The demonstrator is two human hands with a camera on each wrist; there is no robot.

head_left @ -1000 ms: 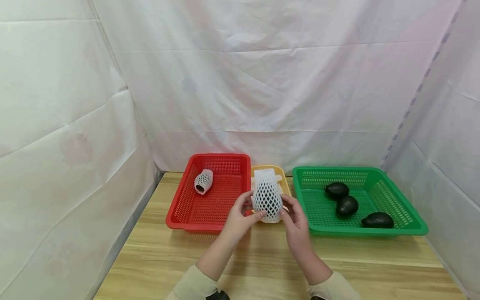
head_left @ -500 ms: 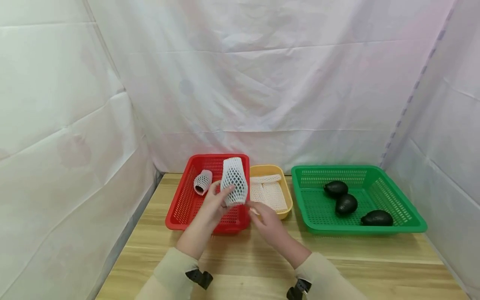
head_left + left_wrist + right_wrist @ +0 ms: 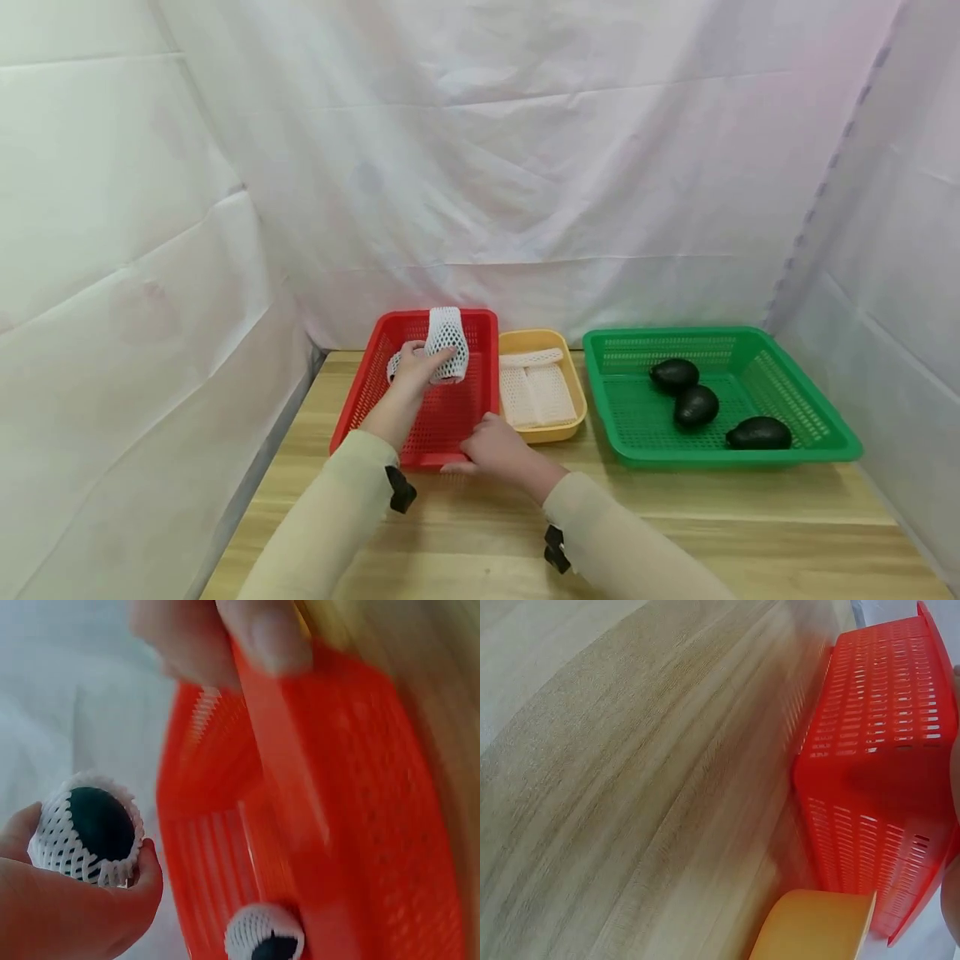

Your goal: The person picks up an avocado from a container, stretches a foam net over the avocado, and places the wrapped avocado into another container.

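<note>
My left hand grips an avocado in a white foam net sleeve above the red basket. In the left wrist view the avocado's dark end shows through the sleeve's open mouth. Another sleeved avocado lies inside the basket, mostly behind my left hand in the head view. At the basket's front right corner my right hand holds the rim, its fingers bent over it and the thumb along the front. Only a sliver of that hand enters the right wrist view.
A yellow basket with flat white foam net sleeves stands against the red one's right side. Farther right, a green basket contains three bare avocados. White cloth hangs behind and at both sides of the wooden table.
Both hands held the sleeved avocado over the yellow basket; it has moved left over the red basket. My right hand has let go of it and come down to the red basket's front corner.
</note>
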